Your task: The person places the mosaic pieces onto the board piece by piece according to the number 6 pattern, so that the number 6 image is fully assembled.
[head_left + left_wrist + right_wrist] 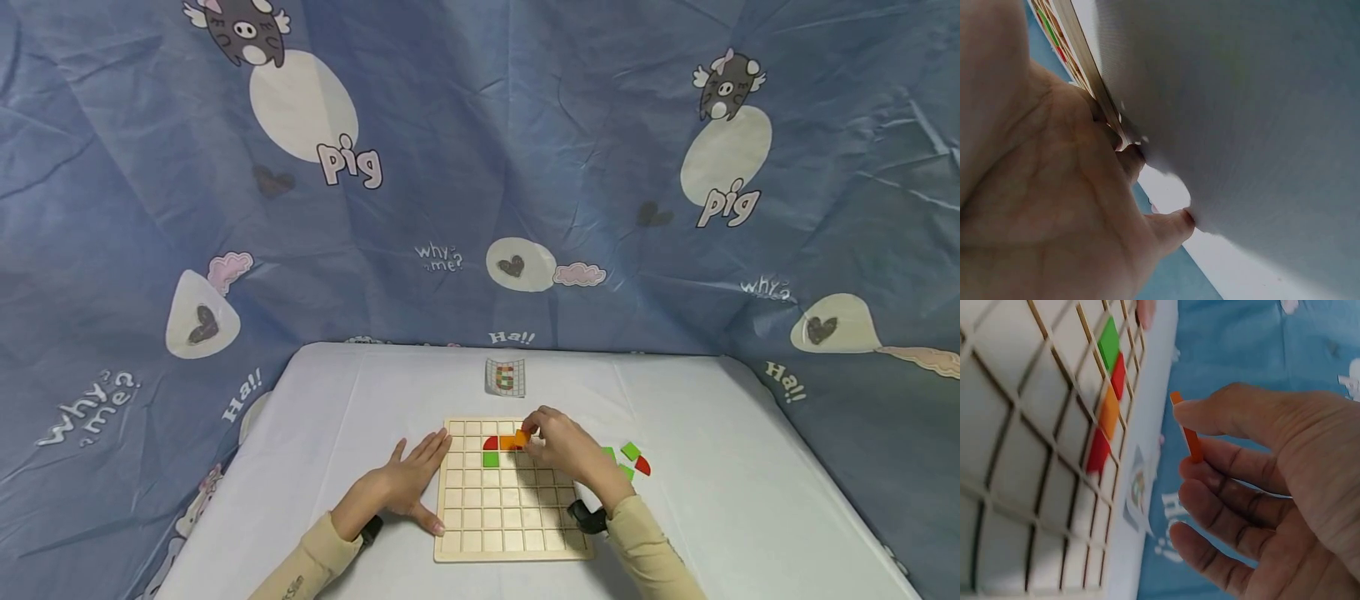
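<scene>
A wooden grid board [510, 517] lies flat on the white table. My left hand [408, 483] rests along its left edge with fingers spread and straight, also seen from the palm side in the left wrist view. Between thumb and fingers, my right hand [562, 442] pinches an orange square tile [1192, 440], held above the upper part of the board. In the grid sit a red quarter-round tile [490, 444], an orange square [507, 443] to its right and a green square [491, 459] below it. Another red tile [1098, 452] lies beyond the orange square, partly hidden in the head view.
Right of the board lie loose green tiles [630, 451] and a red quarter-round tile [642, 466], some partly hidden by the right forearm. Behind the board is a small pattern card [506, 378] with a gridded figure. A blue printed cloth [450, 167] hangs behind the table.
</scene>
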`<state>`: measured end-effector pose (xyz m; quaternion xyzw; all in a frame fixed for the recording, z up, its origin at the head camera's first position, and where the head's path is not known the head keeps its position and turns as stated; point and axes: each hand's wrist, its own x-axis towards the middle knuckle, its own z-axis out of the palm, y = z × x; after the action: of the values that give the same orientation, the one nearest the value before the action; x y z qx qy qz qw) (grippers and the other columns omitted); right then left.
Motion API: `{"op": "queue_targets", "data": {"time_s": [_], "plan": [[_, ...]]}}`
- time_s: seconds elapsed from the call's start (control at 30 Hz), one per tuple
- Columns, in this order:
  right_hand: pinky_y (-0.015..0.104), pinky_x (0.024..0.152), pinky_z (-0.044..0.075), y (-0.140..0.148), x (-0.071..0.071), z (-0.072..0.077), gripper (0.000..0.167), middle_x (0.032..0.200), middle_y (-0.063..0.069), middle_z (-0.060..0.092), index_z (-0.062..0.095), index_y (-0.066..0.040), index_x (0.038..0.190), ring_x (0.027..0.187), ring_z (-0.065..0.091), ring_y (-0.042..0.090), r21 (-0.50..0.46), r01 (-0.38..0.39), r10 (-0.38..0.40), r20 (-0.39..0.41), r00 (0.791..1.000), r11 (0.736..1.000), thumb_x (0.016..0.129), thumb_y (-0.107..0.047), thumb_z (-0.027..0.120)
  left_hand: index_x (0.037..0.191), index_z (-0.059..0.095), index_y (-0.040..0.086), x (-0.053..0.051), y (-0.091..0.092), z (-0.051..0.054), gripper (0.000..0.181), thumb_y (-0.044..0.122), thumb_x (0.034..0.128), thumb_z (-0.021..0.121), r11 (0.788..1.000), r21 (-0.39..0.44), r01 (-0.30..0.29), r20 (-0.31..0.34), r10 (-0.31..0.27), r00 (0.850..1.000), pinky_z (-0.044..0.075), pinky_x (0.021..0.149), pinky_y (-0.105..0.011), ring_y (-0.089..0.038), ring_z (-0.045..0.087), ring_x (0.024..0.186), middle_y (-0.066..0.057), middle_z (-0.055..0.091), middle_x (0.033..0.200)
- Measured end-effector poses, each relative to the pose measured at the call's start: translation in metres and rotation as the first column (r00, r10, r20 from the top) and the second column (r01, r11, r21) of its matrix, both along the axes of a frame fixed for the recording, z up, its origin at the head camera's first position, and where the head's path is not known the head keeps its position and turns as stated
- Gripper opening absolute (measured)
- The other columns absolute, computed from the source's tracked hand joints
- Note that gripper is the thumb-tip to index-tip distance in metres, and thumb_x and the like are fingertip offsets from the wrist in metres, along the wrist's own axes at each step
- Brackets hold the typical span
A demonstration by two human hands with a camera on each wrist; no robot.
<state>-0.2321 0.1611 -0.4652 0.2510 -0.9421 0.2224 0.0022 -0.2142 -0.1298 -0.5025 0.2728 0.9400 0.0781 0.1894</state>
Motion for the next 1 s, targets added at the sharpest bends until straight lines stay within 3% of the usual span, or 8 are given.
{"op": "queue_targets", "data": {"time_s": [0.33, 0.6, 1.0], "plan": [[0.027, 0.078, 0.054, -0.022, 0.011, -0.006, 0.022, 0.1, -0.002, 0.064, 0.068, -0.01, 0.105, 0.089, 0.061, 0.011, 0.045, -0.09, 0.093, -0.045, 0.995, 0.995, 0.085, -0.018, 0.073, 0.155, 0.003, 0.006, -0.002, 0.001, -0.001, 0.14, 0.071, 0.055, 0.077, 1.0, -0.01, -0.009, 0.005, 0.009, 1.0, 0.008, 0.116, -0.063, -0.029, 0.005, 0.151, -0.012, 0.0, 0.164], [0.021, 0.076, 0.053, -0.034, 0.018, -0.013, 0.021, 0.097, -0.004, 0.063, 0.07, -0.013, 0.103, 0.087, 0.062, 0.01, 0.067, -0.138, 0.139, 0.0, 0.99, 0.988, 0.085, -0.023, 0.075, 0.155, 0.002, 0.007, -0.002, 0.0, -0.003, 0.14, 0.072, 0.0557, 0.075, 1.0, -0.013, 0.002, 0.001, -0.002, 1.0, 0.008, 0.116, -0.063, -0.029, 0.004, 0.151, -0.012, 0.0, 0.164], [0.019, 0.076, 0.052, -0.043, 0.018, -0.025, 0.016, 0.095, -0.003, 0.062, 0.072, -0.012, 0.095, 0.083, 0.057, 0.005, 0.119, -0.201, 0.206, -0.036, 0.978, 0.972, 0.081, -0.006, 0.07, 0.155, 0.003, 0.006, -0.002, -0.001, -0.002, 0.139, 0.072, 0.0562, 0.075, 1.0, -0.006, 0.012, -0.007, -0.012, 1.0, 0.008, 0.116, -0.063, -0.029, 0.005, 0.151, -0.012, 0.001, 0.164]]}}
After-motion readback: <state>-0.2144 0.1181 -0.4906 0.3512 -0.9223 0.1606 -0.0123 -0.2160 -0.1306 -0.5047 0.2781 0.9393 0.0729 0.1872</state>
